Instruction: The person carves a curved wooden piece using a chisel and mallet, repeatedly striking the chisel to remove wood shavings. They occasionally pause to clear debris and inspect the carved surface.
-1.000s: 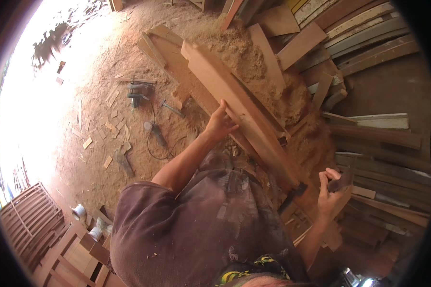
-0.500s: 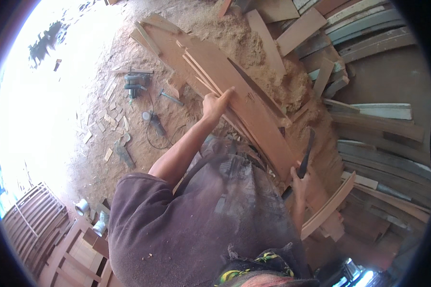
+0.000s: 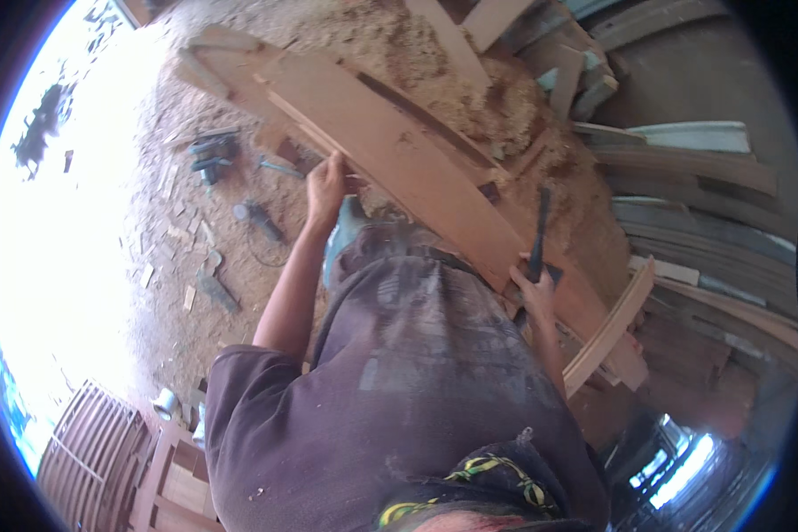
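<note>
A long reddish-brown wooden board slants across the middle, from the far left to the near right, on top of other planks. My left hand is closed on its near edge, the thumb side at the wood. Toward the board's near end, my right hand is closed round a long dark tool that points away from me. Its kind I cannot make out. The right fingers also rest close against the board's edge. At the far left end, narrower wood pieces lie under the board.
Left on the sawdust-covered ground lie a power tool, a small hammer, an angle grinder, a dark hand tool and wood chips. Stacked planks line the right. A curved wood piece lies beside my right forearm.
My left hand has moved left along the board's near edge. The loose thin strips beside it no longer stick out. My right hand still grips the dark tool; the whole view has shifted.
</note>
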Action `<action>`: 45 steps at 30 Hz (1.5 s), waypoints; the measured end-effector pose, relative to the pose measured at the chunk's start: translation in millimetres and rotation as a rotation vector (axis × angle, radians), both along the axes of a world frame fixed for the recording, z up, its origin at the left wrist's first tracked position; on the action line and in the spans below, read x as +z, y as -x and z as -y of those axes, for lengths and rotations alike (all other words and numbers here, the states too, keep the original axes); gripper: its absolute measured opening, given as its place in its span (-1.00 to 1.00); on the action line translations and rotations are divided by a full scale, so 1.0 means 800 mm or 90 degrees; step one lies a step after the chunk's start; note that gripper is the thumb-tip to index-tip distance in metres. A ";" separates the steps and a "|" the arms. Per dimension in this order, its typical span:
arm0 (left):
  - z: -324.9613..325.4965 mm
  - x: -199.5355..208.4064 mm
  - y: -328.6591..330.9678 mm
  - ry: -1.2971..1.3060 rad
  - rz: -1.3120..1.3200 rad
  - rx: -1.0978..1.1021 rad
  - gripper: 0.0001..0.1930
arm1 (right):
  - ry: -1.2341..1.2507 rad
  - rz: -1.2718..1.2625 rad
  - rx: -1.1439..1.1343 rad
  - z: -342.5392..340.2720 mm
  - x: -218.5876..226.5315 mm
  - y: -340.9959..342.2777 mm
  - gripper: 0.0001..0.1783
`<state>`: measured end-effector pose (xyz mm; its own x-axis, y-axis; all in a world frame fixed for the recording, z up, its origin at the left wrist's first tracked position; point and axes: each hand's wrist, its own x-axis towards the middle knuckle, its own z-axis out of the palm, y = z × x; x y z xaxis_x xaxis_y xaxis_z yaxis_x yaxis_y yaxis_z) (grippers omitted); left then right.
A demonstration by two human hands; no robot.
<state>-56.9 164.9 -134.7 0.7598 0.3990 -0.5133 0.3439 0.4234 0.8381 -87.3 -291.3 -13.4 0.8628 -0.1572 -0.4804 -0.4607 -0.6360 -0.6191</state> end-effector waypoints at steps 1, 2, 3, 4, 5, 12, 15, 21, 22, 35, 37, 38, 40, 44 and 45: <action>-0.005 0.007 -0.001 -0.039 -0.027 -0.002 -0.50 | -0.007 -0.009 0.008 -0.008 -0.001 -0.007 -0.48; 0.004 0.012 -0.006 -0.087 -0.023 -0.010 -0.52 | 0.010 0.021 0.021 -0.011 0.006 -0.013 -0.53; -0.001 0.017 -0.008 -0.149 -0.023 -0.012 -0.54 | 0.008 0.008 0.015 -0.009 0.009 -0.018 -0.53; -0.013 0.023 -0.004 -0.218 -0.029 -0.012 -0.55 | -0.002 -0.012 0.013 -0.004 0.009 -0.018 -0.54; -0.021 0.027 -0.006 -0.336 -0.079 -0.055 -0.60 | -0.011 -0.031 0.012 0.003 0.009 -0.019 -0.55; -0.093 0.015 0.057 -0.795 -0.225 -0.024 -0.25 | -0.159 -0.163 -0.001 0.032 0.015 -0.066 -0.56; -0.055 0.097 0.019 -0.852 -0.041 -0.207 0.09 | -0.085 -0.241 0.037 0.037 0.035 -0.082 -0.55; 0.025 0.103 -0.104 -0.977 0.334 -0.567 -0.31 | -0.060 -0.340 0.075 0.017 0.063 -0.110 -0.50; 0.022 0.101 -0.119 -0.947 0.348 -0.625 -0.42 | -0.042 -0.374 0.048 -0.007 0.088 -0.110 -0.49; -0.016 0.149 -0.100 -0.924 0.351 -0.643 -0.71 | -0.234 -0.275 -0.108 0.047 0.055 -0.097 -0.64; -0.038 0.165 -0.101 -0.905 0.302 -0.660 -0.69 | -0.281 -0.257 -0.146 0.016 0.059 -0.092 -0.67; -0.048 0.163 -0.102 -0.907 0.285 -0.668 -0.66 | -0.305 -0.249 -0.167 0.004 0.056 -0.087 -0.68; -0.067 0.159 -0.114 -0.908 0.265 -0.690 -0.61 | -0.362 -0.259 -0.178 0.011 0.038 -0.085 -0.71; -0.150 0.148 -0.139 -0.977 0.099 -0.731 -0.47 | -0.556 -0.221 -0.277 -0.043 -0.017 -0.082 -0.71; -0.184 0.133 -0.141 -0.963 0.118 -0.719 -0.45 | -0.607 -0.270 -0.212 -0.070 -0.009 -0.101 -0.63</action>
<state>56.0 311.8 -28.4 0.9481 -0.2808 -0.1494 -0.2290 -0.9285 0.2923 -6.6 -235.2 -20.6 0.5821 0.2414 -0.7765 -0.8123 0.2163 -0.5417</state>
